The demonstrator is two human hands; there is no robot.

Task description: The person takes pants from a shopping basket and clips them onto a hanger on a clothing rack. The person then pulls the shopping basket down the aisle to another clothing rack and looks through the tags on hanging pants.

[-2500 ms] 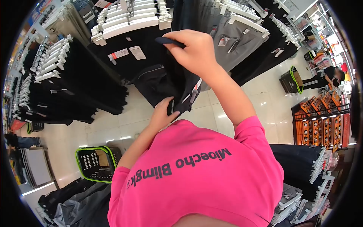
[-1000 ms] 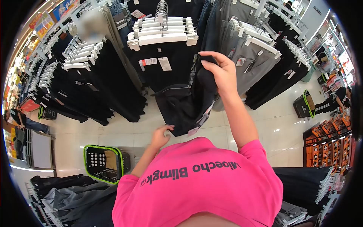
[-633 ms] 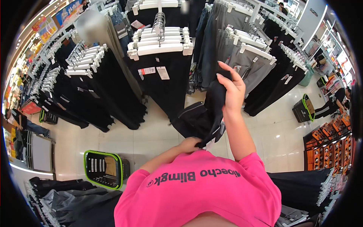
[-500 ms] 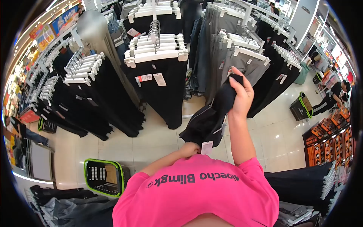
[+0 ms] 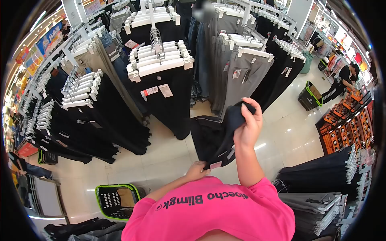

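A black garment [image 5: 211, 136] with thin pale piping hangs in folds between my two hands, in front of my chest. My right hand [image 5: 248, 126] is raised, its fingers closed on one bunched end of the cloth. Lower down, my left hand [image 5: 196, 170] grips the other end near my shirt. Beside the left fingers a pinkish-white tag [image 5: 216, 165] dangles from the garment. The folds hide its full shape, so I cannot tell exactly what kind of garment it is.
Ahead stands a rack of black trousers [image 5: 169, 112] on white hangers, with grey trousers [image 5: 247, 80] to its right. A green-rimmed shopping basket [image 5: 117, 201] is on the floor at lower left. Another basket [image 5: 310, 96] and a person [image 5: 343, 80] are at right, near an orange display [image 5: 350, 132].
My right hand has come down with the garment, which hangs wider and looser between my hands. My left hand has shifted slightly left and down. The view has turned a little.
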